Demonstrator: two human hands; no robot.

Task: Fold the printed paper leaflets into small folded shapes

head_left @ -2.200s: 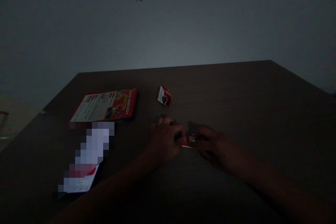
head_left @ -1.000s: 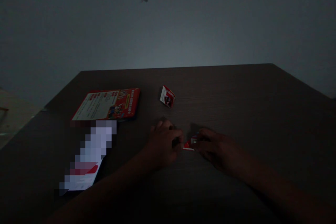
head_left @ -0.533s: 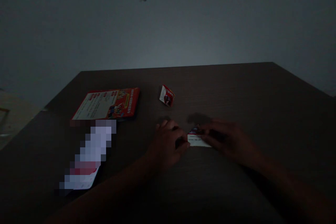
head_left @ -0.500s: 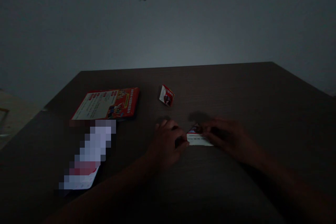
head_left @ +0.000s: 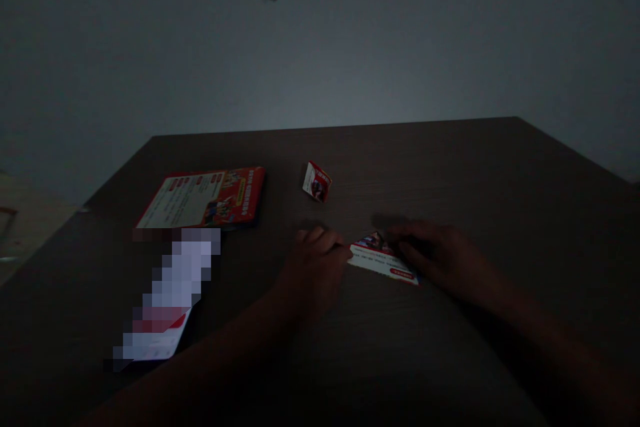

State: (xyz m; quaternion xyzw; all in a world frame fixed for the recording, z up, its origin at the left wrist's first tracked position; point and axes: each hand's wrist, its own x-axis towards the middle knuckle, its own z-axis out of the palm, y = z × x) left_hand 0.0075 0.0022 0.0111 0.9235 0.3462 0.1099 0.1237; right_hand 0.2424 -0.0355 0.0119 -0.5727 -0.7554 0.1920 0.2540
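A folded piece of printed paper [head_left: 383,263], white with red and a dark picture, lies in a roughly triangular shape between my hands. My left hand [head_left: 317,267] is closed, with thumb and forefinger pinching the paper's left corner. From the right, my right hand [head_left: 435,250] has its fingers drawn together at the paper's upper right edge. Dim light hides the exact contact of those fingertips. Beyond my hands a small folded red and white paper piece [head_left: 318,183] stands on the dark table [head_left: 415,167].
On the left lies a red and white printed booklet or flat box [head_left: 200,200]. In front of it is a phone-like device [head_left: 165,347], its lit surface mostly pixelated. A grey wall [head_left: 350,40] rises behind the table's far edge.
The paper has turned slightly, and more of its printed lower face shows, including a red label at right. My left hand has shifted a little left, and my right hand has moved slightly right.
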